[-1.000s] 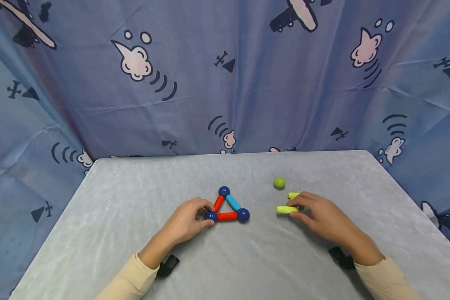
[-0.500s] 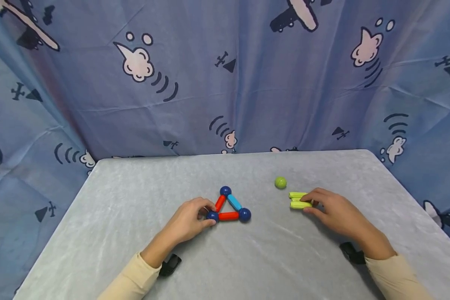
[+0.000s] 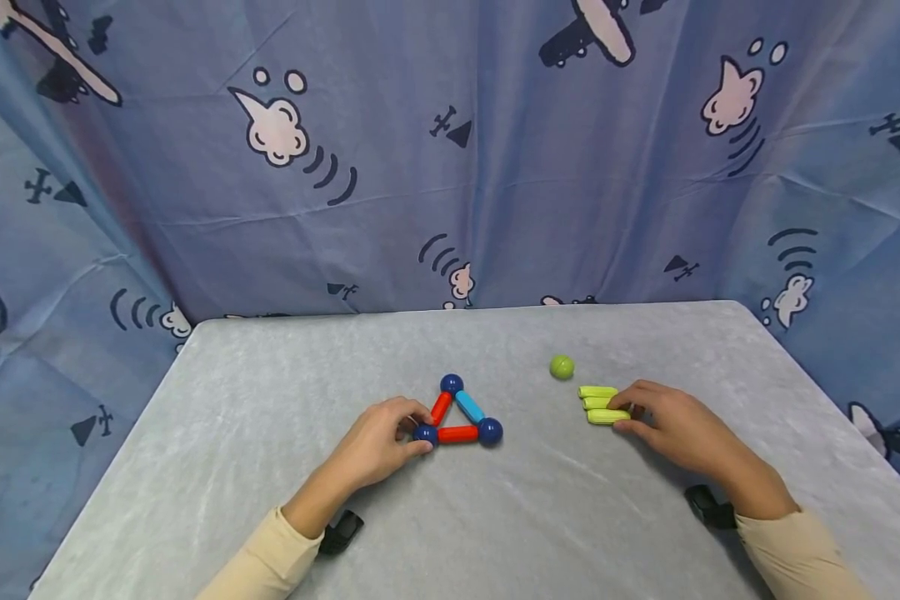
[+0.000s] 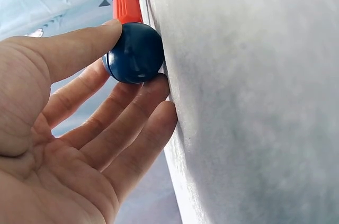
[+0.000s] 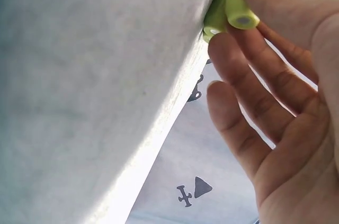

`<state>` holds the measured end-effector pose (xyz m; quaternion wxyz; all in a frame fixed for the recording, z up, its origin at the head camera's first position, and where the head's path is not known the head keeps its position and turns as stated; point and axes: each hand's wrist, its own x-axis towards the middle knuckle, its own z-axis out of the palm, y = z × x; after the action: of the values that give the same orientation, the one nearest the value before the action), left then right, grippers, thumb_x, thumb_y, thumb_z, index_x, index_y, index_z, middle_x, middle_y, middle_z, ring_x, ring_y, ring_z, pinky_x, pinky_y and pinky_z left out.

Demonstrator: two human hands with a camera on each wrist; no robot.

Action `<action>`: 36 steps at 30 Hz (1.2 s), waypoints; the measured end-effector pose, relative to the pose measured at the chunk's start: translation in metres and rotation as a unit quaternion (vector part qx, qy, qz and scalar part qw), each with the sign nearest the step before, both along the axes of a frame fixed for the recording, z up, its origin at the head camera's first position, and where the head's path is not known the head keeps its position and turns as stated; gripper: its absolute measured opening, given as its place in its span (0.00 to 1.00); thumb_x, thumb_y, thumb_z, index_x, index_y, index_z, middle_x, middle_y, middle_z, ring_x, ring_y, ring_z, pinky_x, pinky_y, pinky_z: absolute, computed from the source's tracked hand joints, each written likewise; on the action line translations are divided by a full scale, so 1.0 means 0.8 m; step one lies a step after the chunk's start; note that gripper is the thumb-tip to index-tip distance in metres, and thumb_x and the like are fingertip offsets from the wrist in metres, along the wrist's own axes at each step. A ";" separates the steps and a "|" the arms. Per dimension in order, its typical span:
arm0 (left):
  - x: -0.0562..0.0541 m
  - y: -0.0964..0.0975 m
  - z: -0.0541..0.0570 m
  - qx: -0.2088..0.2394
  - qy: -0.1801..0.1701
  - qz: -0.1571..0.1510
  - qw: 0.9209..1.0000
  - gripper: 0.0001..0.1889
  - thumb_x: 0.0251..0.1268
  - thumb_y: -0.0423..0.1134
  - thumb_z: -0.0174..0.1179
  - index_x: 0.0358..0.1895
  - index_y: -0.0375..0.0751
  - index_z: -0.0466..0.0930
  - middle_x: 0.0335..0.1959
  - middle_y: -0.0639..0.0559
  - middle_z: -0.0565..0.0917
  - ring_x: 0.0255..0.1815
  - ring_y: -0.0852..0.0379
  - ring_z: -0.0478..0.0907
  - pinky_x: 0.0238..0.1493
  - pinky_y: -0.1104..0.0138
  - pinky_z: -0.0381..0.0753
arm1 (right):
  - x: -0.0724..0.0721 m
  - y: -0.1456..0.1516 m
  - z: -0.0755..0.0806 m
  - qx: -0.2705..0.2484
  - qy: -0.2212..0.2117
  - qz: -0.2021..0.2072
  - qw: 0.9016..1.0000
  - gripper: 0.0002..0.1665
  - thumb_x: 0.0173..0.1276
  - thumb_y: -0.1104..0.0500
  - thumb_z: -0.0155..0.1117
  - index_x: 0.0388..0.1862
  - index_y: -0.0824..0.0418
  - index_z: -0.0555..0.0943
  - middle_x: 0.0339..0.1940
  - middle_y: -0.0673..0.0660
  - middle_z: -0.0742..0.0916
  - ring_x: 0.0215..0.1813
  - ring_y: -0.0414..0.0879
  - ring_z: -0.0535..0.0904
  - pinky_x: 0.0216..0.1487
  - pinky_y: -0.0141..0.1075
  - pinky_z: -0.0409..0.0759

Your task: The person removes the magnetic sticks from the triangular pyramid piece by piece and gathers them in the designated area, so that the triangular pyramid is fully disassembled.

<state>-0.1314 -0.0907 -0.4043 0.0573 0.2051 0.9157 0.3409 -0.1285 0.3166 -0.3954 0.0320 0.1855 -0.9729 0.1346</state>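
At the left corner of a triangle of rods and balls, my left hand (image 3: 381,437) pinches a dark blue ball (image 4: 136,54) between thumb and fingers. Two red rods (image 3: 458,434) and a light blue rod (image 3: 469,407) form the sides, with dark blue balls at the other corners. To the right, my right hand (image 3: 673,425) pinches a yellow-green ribbed rod (image 3: 603,417), thumb on its near side; its round end has a grey centre in the right wrist view. Two similar yellow-green rods (image 3: 596,392) lie just behind, side by side with it.
A green ball (image 3: 562,367) sits behind and left of the yellow-green rods. The grey cloth-covered table (image 3: 330,358) ends at a blue printed curtain (image 3: 390,250) at the back. Black devices (image 3: 339,533) are worn on both wrists.
My right hand has moved right with the yellow-green rod, then slightly nearer, bringing it alongside the other two. My left hand stays on the blue ball.
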 end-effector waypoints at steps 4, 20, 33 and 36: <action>0.001 0.000 0.001 -0.001 0.000 0.000 1.000 0.14 0.57 0.39 0.73 0.46 0.49 0.84 0.44 0.57 0.84 0.44 0.59 0.82 0.47 0.64 0.81 | 0.000 0.000 -0.001 0.002 0.008 0.004 1.000 0.12 0.60 0.55 0.75 0.43 0.51 0.85 0.37 0.44 0.85 0.37 0.37 0.79 0.39 0.40 0.79; 0.002 0.001 0.002 -0.002 -0.001 0.001 1.000 0.14 0.57 0.39 0.73 0.46 0.49 0.84 0.44 0.56 0.84 0.44 0.60 0.82 0.47 0.64 0.81 | -0.001 -0.004 -0.002 0.020 0.011 -0.017 1.000 0.13 0.58 0.55 0.77 0.41 0.53 0.85 0.37 0.47 0.85 0.36 0.39 0.79 0.37 0.41 0.78; 0.001 0.001 0.002 -0.002 0.000 -0.001 1.000 0.14 0.57 0.39 0.73 0.46 0.48 0.84 0.44 0.56 0.84 0.44 0.59 0.82 0.46 0.64 0.81 | 0.000 -0.003 -0.002 0.018 0.023 -0.013 0.999 0.13 0.57 0.56 0.77 0.41 0.52 0.86 0.38 0.47 0.86 0.36 0.39 0.79 0.36 0.41 0.78; 0.001 0.001 0.003 -0.001 0.000 -0.002 1.000 0.14 0.57 0.39 0.73 0.46 0.48 0.84 0.44 0.56 0.84 0.44 0.59 0.82 0.47 0.63 0.81 | 0.000 -0.002 -0.001 0.016 0.028 -0.012 0.999 0.13 0.56 0.56 0.77 0.41 0.52 0.86 0.38 0.47 0.86 0.36 0.39 0.79 0.37 0.41 0.78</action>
<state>-0.1303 -0.0901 -0.4021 0.0581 0.2067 0.9158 0.3394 -0.1286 0.3149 -0.3966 0.0581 0.1781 -0.9758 0.1131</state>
